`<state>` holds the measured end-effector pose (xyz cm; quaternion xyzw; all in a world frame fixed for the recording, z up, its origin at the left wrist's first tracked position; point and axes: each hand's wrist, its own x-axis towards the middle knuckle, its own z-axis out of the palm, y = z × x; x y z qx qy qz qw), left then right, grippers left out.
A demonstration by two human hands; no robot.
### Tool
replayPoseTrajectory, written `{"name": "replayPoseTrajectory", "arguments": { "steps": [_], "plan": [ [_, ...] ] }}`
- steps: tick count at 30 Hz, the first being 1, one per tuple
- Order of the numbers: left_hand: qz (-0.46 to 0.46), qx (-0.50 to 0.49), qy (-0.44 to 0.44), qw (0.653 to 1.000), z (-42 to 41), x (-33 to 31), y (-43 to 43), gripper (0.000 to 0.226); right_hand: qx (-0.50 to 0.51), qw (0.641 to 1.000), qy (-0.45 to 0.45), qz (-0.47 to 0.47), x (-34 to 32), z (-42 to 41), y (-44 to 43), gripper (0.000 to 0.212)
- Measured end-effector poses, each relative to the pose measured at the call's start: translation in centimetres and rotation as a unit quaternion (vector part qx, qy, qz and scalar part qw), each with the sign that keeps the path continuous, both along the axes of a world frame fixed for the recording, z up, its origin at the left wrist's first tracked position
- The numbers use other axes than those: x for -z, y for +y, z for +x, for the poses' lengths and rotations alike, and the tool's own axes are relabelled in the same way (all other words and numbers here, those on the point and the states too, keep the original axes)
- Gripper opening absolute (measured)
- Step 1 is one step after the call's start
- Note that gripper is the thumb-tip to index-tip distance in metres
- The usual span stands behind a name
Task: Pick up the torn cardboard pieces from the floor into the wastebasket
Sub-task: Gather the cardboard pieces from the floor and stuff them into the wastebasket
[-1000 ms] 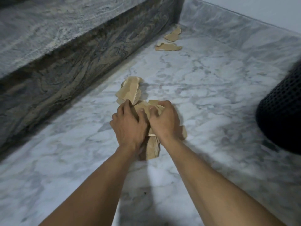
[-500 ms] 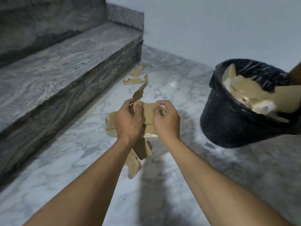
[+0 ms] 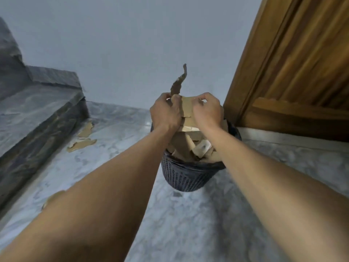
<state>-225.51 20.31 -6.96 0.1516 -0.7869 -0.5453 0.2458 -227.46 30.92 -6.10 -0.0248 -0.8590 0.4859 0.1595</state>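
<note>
My left hand (image 3: 165,112) and my right hand (image 3: 207,110) together grip a bundle of torn cardboard pieces (image 3: 187,112), held right above the black mesh wastebasket (image 3: 186,178). A long ragged strip (image 3: 179,82) sticks up from the bundle. The basket is full of cardboard scraps (image 3: 196,148). On the marble floor, two torn pieces (image 3: 83,142) lie by the step at the left, and another piece (image 3: 53,198) shows partly behind my left forearm.
A dark stone step (image 3: 37,118) runs along the left side. A wooden door (image 3: 302,69) stands at the right behind the basket. A pale wall (image 3: 132,44) closes the far side. The marble floor (image 3: 179,224) spreads in front of the basket.
Both hands lifted the cardboard bundle off the floor and carried it right, over the wastebasket. The view swung up and right with them.
</note>
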Motion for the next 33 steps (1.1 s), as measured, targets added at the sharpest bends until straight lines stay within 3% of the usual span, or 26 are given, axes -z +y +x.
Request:
{"name": "replayPoseTrajectory", "arguments": {
  "steps": [3,7,10,15,18,23,26,29,33],
  "plan": [
    [-0.067,0.058,-0.066,0.994,-3.6,2.2,2.1,0.036,0.02,0.998,-0.052,0.025,1.2,-2.6,3.4,0.02],
    [-0.213,0.1,-0.177,0.956,-5.6,4.7,2.1,0.036,-0.005,0.984,-0.147,0.101,2.5,-4.0,6.2,0.034],
    [-0.239,0.085,-0.144,0.956,-3.9,5.9,1.1,0.026,-0.005,0.98,-0.166,0.106,3.4,-2.7,7.1,0.051],
    [-0.257,0.04,-0.027,0.965,1.9,6.8,-2.9,0.031,-0.035,0.983,-0.13,0.127,3.2,-0.3,3.6,0.051],
    [-0.244,-0.016,-0.02,0.97,6.2,8.0,-6.2,0.037,-0.076,0.984,-0.086,0.135,3.3,1.6,-0.7,0.051],
    [-0.237,-0.054,-0.142,0.96,14.9,14.9,-12.5,0.045,-0.155,0.97,0.011,0.185,5.6,5.6,-8.5,0.052],
    [-0.232,-0.069,-0.214,0.946,20.7,19.6,-15.8,0.051,-0.215,0.958,0.025,0.189,9.4,8.5,-12.5,0.053],
    [-0.227,-0.111,-0.285,0.925,24.3,23.4,-19.5,0.05,-0.281,0.941,-0.043,0.181,14.3,11.6,-15.8,0.054],
    [-0.27,-0.082,-0.339,0.898,25.1,27.7,-24.3,0.054,-0.38,0.883,-0.154,0.229,22.4,16.6,-18.2,0.062]
  ]
}}
